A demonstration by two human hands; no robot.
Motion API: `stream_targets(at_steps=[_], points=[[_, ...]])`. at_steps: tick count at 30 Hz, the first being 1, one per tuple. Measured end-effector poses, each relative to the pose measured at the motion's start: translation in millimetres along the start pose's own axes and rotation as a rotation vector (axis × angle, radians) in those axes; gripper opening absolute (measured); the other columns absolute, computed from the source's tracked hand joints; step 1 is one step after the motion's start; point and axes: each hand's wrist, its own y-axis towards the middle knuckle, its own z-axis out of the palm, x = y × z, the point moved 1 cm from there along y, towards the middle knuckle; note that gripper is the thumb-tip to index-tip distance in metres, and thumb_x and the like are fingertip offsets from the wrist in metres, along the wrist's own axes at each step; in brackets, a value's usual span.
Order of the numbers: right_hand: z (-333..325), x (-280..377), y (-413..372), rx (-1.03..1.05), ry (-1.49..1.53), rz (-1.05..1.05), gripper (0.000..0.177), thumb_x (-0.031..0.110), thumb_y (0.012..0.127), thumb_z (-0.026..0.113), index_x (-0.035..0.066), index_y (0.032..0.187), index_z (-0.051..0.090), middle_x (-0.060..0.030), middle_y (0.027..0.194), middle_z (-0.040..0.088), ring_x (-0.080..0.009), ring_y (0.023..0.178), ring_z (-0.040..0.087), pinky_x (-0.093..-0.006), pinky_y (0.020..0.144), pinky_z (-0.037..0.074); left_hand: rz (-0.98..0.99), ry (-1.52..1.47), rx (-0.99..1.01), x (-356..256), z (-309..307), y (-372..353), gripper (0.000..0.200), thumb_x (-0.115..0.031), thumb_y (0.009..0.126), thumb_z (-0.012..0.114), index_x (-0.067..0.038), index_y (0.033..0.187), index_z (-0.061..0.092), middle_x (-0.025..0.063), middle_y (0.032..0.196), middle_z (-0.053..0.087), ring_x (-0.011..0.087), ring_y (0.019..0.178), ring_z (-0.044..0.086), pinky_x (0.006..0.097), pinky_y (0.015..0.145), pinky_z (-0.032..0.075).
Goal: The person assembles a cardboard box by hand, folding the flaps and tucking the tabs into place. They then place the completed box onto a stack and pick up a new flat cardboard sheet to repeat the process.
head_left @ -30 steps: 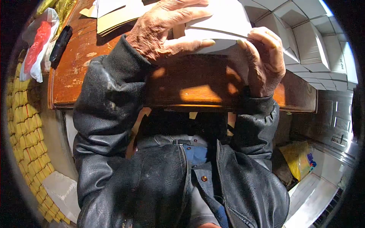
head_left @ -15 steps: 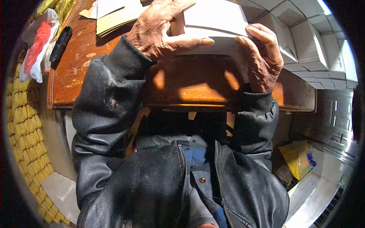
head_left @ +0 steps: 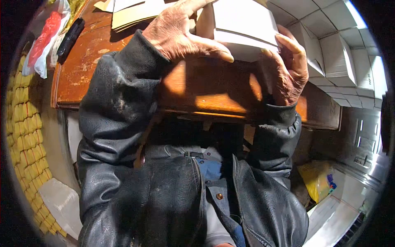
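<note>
A white cardboard box (head_left: 246, 19) sits on the brown wooden table, its top edge cut off by the view. A flap or narrow panel runs along its near side. My left hand (head_left: 179, 35) holds the box from the left, thumb stretched along the near side and fingertips partly out of view at the top. At the near right corner, my right hand (head_left: 289, 68) grips the box, with the thumb in front and the fingers along the right side.
White boxes (head_left: 337, 53) are stacked at the right of the table (head_left: 88, 78). Yellowish card sheets (head_left: 133, 16) lie at the back left. A black object (head_left: 70, 39) and a red-and-white plastic bag (head_left: 45, 39) are farther left. Bundled yellow stacks (head_left: 26, 136) stand beyond.
The view has shifted slightly. My right fingers have moved down along the box's right side, and the near panel now lies closer against the box.
</note>
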Motion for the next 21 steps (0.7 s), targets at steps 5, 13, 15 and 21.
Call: stream_targets(at_steps=[5, 13, 15, 21], points=[[-1.9, 2.0, -0.8, 0.000, -0.020, 0.046, 0.041, -0.001, 0.079, 0.079, 0.004, 0.116, 0.062, -0.0135, 0.129, 0.060, -0.0200, 0.108, 0.065, -0.0316, 0.093, 0.056, -0.033, -0.185, -0.038, -6.0, 1.2, 1.3, 0.110, -0.045, 0.058, 0.094, 0.000, 0.143, 0.041, 0.0208, 0.138, 0.048, 0.0327, 0.127, 0.050, 0.0439, 0.100, 0.051], [4.4, 5.3, -3.9, 0.021, 0.068, 0.032, 0.036, 0.007, 0.090, 0.071, 0.000, 0.123, 0.058, -0.0185, 0.125, 0.063, -0.0245, 0.115, 0.062, -0.0393, 0.100, 0.051, 0.047, -0.127, -0.172, 6.6, 10.5, 0.5, 0.107, -0.052, 0.055, 0.093, 0.006, 0.134, 0.049, 0.0240, 0.129, 0.057, 0.0352, 0.119, 0.057, 0.0398, 0.102, 0.047], [0.0, 3.2, -3.9, 0.040, 0.040, 0.052, 0.035, 0.006, 0.091, 0.069, 0.000, 0.123, 0.057, -0.0193, 0.127, 0.062, -0.0245, 0.116, 0.062, -0.0399, 0.101, 0.050, -0.007, -0.176, -0.155, 4.3, 9.1, 3.3, 0.106, -0.054, 0.056, 0.092, 0.005, 0.134, 0.050, 0.0247, 0.128, 0.057, 0.0365, 0.121, 0.055, 0.0420, 0.104, 0.045], [-4.0, -0.6, -3.3, 0.064, 0.037, 0.050, 0.037, 0.007, 0.090, 0.070, -0.001, 0.124, 0.056, -0.0186, 0.126, 0.062, -0.0250, 0.116, 0.061, -0.0391, 0.101, 0.049, -0.012, -0.137, -0.194, -1.8, 10.2, -2.1, 0.107, -0.060, 0.055, 0.090, 0.005, 0.131, 0.051, 0.0265, 0.129, 0.056, 0.0377, 0.123, 0.053, 0.0438, 0.107, 0.043]])
